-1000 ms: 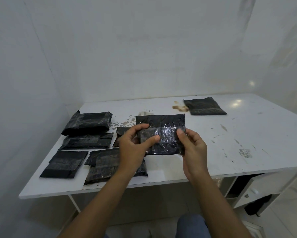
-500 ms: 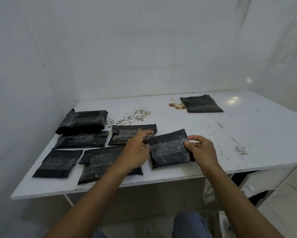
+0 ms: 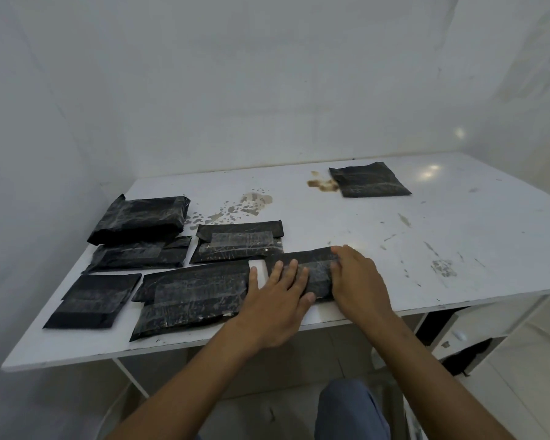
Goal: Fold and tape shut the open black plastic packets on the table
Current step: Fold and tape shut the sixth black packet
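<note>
The scuffed white tabletop [image 3: 457, 236] carries several taped black packets [image 3: 191, 293] by its left edge, one front-edge packet [image 3: 302, 256], and one far-edge packet [image 3: 367, 181] beside a brown stain [image 3: 321, 184].

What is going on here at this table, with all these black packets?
A person presses the left hand and the right hand flat on a taped black packet near the front edge of the white table. Several other taped packets lie to its left, and a lone packet lies apart at the far side.
</note>
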